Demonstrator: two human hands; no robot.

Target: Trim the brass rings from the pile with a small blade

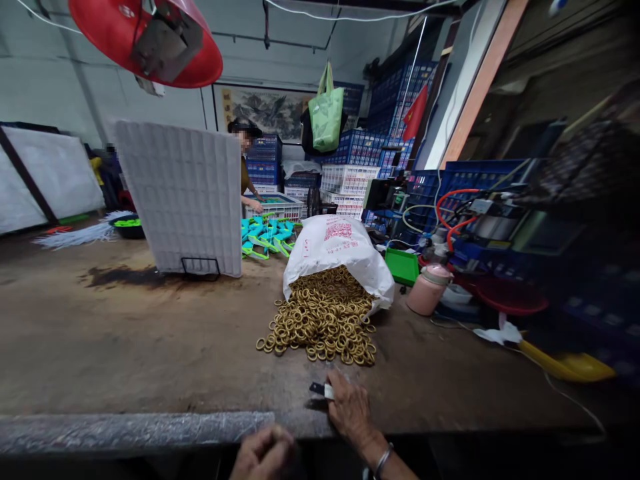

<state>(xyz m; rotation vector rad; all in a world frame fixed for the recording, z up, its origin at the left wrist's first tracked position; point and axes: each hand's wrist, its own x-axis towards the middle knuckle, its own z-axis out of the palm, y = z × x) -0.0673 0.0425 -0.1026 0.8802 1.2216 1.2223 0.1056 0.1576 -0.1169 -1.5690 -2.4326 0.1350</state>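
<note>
In the head view my right hand (351, 407) is over the table's front part, its fingers closed on a small flat tool (320, 389) with a dark end and a white part. The exact kind of tool is unclear. Lower and to the left, at the table edge, my left hand (265, 455) is curled with thumb and fingers together; motion blurs it, and whatever it may hold is hidden. Beyond my right hand lies a heap of brass-coloured rings (325, 320), spilling from the mouth of a white woven sack (335, 243) on its side.
A white ribbed panel (185, 193) stands upright on the wooden table (150, 353), left of the sack. On the right are a pink bottle (430, 287), a green tray (401, 267) and a yellow scoop (570, 363). A red lamp (195, 40) hangs overhead. A co-worker (245, 163) stands behind the panel.
</note>
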